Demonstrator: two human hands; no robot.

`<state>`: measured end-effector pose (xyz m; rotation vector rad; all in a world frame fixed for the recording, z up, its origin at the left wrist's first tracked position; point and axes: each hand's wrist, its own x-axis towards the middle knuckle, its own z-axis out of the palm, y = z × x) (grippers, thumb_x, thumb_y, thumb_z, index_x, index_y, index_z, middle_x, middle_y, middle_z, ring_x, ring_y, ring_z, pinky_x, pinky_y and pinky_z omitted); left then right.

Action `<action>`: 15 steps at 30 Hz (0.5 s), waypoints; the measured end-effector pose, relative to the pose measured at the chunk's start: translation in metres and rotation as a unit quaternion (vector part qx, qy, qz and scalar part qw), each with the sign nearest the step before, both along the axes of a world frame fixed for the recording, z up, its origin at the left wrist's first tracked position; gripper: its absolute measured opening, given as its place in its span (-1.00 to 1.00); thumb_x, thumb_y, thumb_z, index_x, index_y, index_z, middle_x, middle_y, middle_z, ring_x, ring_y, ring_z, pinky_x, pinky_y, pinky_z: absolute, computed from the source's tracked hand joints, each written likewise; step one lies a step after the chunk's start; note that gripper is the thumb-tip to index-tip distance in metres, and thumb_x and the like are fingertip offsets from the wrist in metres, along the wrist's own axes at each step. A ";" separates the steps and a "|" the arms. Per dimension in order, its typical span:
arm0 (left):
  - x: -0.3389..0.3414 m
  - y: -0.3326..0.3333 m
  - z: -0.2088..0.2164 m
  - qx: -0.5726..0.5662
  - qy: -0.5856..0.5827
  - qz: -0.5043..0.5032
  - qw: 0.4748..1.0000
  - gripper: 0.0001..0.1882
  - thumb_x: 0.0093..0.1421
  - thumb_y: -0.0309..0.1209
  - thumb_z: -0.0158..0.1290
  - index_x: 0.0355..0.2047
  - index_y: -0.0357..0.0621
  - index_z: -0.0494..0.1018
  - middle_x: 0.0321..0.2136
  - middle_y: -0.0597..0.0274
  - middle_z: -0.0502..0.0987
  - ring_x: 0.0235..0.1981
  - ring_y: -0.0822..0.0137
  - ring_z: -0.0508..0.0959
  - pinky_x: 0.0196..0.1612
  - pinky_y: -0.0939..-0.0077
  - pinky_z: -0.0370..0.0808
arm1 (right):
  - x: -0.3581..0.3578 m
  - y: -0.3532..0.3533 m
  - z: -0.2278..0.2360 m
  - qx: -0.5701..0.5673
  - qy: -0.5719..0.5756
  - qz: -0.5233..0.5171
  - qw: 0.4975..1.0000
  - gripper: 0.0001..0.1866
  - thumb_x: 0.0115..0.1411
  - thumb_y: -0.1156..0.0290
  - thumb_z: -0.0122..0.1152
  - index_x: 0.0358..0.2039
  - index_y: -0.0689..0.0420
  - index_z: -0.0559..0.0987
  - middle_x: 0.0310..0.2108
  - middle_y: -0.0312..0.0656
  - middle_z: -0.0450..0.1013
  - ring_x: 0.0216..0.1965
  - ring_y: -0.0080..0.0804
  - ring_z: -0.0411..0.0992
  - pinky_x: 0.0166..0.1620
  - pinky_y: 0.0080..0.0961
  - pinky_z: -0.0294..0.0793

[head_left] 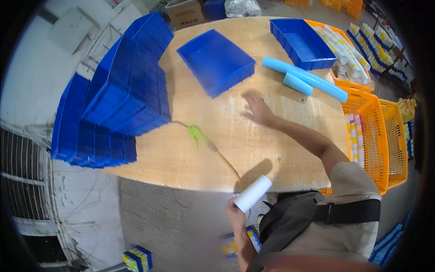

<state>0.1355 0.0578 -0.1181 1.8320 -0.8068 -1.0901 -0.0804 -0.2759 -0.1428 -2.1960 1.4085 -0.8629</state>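
Observation:
My left hand (234, 215) grips a white tube (253, 193) by its lower end, just off the table's near edge. The tube is tilted, its far end toward the upper right. My right hand (258, 110) is over the middle of the wooden table (281, 145), fingers spread and slightly blurred, with nothing in it. To its left lies a lime-green air blow gun (195, 135) on a thin brown hose. Beyond the hand sits a shallow blue tray (215, 61). Right of that tray are a long light-blue roll (312, 80) and a short light-blue roll (297, 85).
Tall stacks of blue bins (127, 90) fill the table's left side. Another blue tray (303, 43) rests at the far right. Orange baskets (367, 127) with white and yellow tubes (344, 50) flank the right edge. A cardboard box (186, 13) stands behind.

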 end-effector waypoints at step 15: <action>0.035 -0.001 -0.026 0.034 0.047 0.119 0.991 -0.63 0.21 -0.44 0.17 0.00 -0.33 0.44 -0.22 0.11 0.58 -0.28 0.30 0.57 -0.22 0.41 0.51 | -0.046 -0.110 0.123 -0.128 -0.158 -0.098 0.974 -0.50 0.16 -0.09 0.31 -0.29 0.18 0.65 -0.39 -0.01 0.59 -0.34 -0.08 0.56 -0.22 -0.21 0.49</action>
